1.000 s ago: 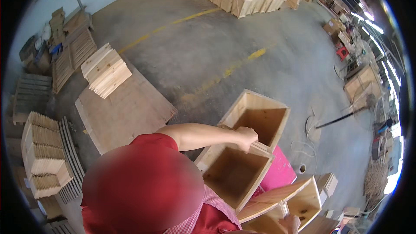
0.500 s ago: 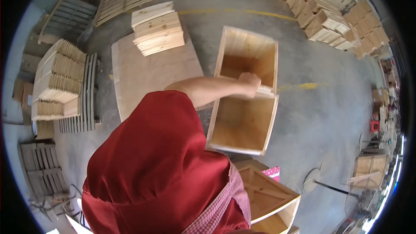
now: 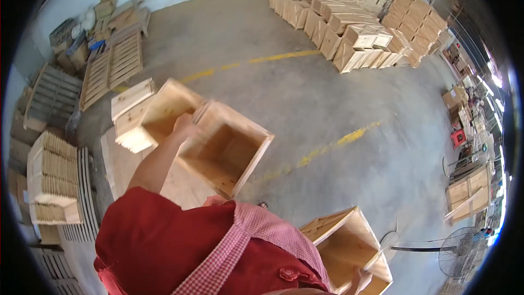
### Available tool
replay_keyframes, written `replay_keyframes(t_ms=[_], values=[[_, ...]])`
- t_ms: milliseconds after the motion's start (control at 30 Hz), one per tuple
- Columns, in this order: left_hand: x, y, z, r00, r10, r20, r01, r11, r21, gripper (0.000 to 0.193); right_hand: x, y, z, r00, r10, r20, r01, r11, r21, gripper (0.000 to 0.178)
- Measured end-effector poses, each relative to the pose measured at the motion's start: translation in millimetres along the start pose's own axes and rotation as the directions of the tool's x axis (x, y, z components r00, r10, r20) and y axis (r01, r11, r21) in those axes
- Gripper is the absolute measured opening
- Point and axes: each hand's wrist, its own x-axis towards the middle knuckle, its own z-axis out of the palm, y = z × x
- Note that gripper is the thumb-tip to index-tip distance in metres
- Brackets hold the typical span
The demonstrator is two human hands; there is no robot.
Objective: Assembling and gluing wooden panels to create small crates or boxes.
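Observation:
Two open-topped pale wooden boxes stand side by side left of centre. My left hand (image 3: 186, 127) is closed over the rims where the far box (image 3: 177, 95) and the near box (image 3: 240, 123) meet. The near one shows its bare inside. At the lower right, a third wooden box (image 3: 322, 224) lies with its open side facing me. My right hand (image 3: 358, 281) has its fingers curled at that box's rim, partly cut off by the picture's lower edge.
A stack of wooden panels (image 3: 131, 112) is beyond the left boxes, by a flat board (image 3: 185, 186). More panels (image 3: 52, 180) sit on a pallet at the far left. A standing fan (image 3: 464, 251) is at right. Many boxes (image 3: 355, 27) are stacked at the back.
The view has swung to the right, so the paired boxes appear farther left and tilted. My left hand stays at their adjoining rims. My right hand has come into view at the third box.

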Motion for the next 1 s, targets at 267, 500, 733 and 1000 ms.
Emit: replay_keyframes(t_ms=[267,500,733,1000], values=[[115,-48,63,0.931,-0.313,-0.187,0.288,0.946,-0.149,0.038,153,-203,42,0.983,0.023,-0.182,-0.029,0.999,-0.026,0.026],[239,-84,113,0.815,-0.574,-0.077,0.518,0.782,-0.347,0.048,265,-413,82,0.989,-0.015,-0.147,0.021,0.999,0.038,0.038],[322,29,45,0.694,-0.703,-0.158,0.637,0.701,-0.322,0.041,360,-600,125,0.999,-0.035,-0.029,0.040,0.982,0.182,0.044],[493,-21,34,0.651,-0.742,-0.157,0.644,0.650,-0.403,0.036,509,-807,217,0.995,-0.041,0.095,0.033,0.996,0.084,0.042]])
